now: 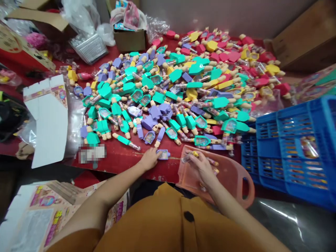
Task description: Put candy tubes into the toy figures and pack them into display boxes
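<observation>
My left hand (pixel 150 159) has its fingers closed on the end of a purple plastic toy piece (pixel 163 154) with a picture window, at the front of the red table. Over an orange plastic scoop tray (pixel 236 175) is my right hand (pixel 201 165), its fingers pinching a small clear tube (pixel 187 156) with a yellow end. A few more such tubes (pixel 213 161) lie inside the tray, partly behind that hand. Beyond both hands spreads a large heap of teal, purple, yellow and pink toy pieces (pixel 147 83) with beige ends, many joined to clear tubes.
A blue crate (pixel 283 150) with tubes inside stands at the right. White printed cardboard (pixel 49 122) lies at the left, and a small cardboard box (pixel 130 41) sits behind the heap. More printed cartons (pixel 34 217) are at the lower left. A large cardboard box (pixel 304 38) is at the back right.
</observation>
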Tool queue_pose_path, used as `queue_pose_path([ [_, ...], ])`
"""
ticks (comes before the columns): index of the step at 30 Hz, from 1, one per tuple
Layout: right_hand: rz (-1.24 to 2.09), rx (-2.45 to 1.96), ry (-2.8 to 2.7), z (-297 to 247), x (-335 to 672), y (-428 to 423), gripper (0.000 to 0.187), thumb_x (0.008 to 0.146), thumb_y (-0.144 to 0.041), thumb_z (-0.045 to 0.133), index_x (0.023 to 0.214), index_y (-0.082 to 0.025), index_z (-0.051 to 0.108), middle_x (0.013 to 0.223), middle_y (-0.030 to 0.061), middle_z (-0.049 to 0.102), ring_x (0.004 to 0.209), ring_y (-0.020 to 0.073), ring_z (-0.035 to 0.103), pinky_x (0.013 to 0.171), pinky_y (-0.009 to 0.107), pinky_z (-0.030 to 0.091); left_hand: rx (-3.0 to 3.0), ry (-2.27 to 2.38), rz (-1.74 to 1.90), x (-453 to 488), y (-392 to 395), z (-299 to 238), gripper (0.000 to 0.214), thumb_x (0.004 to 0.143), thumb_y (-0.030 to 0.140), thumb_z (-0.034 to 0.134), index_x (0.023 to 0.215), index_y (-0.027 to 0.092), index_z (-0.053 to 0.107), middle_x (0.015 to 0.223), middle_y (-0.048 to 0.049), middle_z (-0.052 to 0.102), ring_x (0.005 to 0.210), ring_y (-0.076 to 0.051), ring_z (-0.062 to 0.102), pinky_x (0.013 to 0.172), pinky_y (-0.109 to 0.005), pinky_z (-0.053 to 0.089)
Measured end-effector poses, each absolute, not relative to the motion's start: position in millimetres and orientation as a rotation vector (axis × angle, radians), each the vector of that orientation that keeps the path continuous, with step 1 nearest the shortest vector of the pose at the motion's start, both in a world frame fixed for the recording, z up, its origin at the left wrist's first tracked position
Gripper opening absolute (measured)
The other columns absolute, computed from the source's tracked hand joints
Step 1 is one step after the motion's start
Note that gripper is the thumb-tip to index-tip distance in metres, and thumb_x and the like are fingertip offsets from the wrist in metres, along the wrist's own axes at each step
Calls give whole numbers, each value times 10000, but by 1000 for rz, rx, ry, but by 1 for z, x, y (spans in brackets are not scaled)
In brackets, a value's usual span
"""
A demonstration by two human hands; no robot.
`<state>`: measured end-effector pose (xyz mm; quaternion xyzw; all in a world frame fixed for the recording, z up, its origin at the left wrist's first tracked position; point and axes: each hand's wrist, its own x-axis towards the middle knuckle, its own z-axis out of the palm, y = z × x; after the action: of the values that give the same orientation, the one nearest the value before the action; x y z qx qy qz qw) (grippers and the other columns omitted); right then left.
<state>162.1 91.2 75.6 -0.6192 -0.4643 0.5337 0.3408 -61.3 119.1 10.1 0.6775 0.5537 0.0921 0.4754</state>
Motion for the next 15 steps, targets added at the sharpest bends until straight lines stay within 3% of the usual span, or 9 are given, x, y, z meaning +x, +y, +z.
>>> queue_pose_path([
  [2,1413,-1579,-1147,92,175,88,355,841,-543,373,965,-216,436,859,44,602,696,151,588,673,318,486,1556,1382,228,-51,121,19,485,694,69,508,1166,169,465,1084,-130,522,1001,-253,513,885,-440,399],
  [5,1430,-1580,-1158,115,195,85,323,821,-491,468,965,-203,488,745,12,576,603,137,552,606,289,473,1368,1299,205,-39,114,44,496,798,202,448,1273,168,309,859,-62,535,654,-149,528,624,-314,454],
  [8,1400,-1585,-1242,134,203,79,276,749,-384,597,946,-197,554,885,38,602,761,165,567,700,297,466,1206,1082,167,-31,105,80,597,796,420,483,1294,167,273,743,-1,512,483,-80,414,475,-221,374],
  [11,1409,-1497,-1416,149,194,68,241,763,-334,584,963,-200,583,966,51,616,888,188,562,804,318,447,1106,909,162,-20,96,112,667,670,577,588,1162,154,432,797,-19,541,578,-95,466,522,-219,392],
  [15,1393,-1327,-1759,163,187,57,253,858,-365,494,1035,-205,580,955,64,633,877,180,579,774,307,466,1051,867,216,-6,92,140,518,627,553,644,920,150,501,801,3,518,696,-106,464,642,-223,403],
])
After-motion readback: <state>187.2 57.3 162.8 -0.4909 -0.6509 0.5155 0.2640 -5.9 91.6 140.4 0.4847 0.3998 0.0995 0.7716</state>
